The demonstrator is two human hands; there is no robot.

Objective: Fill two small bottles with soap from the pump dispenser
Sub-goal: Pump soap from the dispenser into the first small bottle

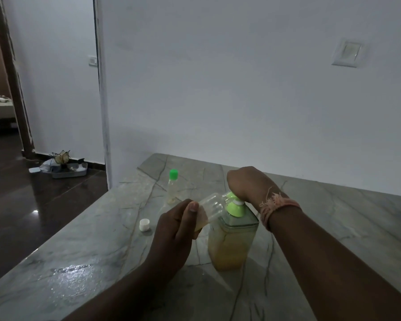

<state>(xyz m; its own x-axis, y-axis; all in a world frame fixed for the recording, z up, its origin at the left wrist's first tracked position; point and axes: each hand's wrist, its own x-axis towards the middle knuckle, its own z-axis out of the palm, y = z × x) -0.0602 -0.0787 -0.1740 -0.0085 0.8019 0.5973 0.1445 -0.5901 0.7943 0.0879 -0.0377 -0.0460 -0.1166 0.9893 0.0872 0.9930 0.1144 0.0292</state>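
Left hand (pixel 171 230) pinches the small clear plastic bottle (pixel 210 208), tilted at the green pump spout (pixel 230 196); right hand (pixel 243 184) curls over it. Light, slippery—hold the base firmly.

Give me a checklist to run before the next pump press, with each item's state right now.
1. Open bottle held at the nozzle: ok, the left hand grips its base and tilts its mouth to the green pump.
2. Mouth exactly under the spout: cannot tell, the right hand covers that spot.
3. Right hand on the pump head: ok, it presses from above.
4. Dispenser has soap: ok, yellow liquid fills most of it.
5. Dispenser steady on the counter: ok, it stands upright.
6. White cap within reach: ok, it lies on the counter left of the hands.
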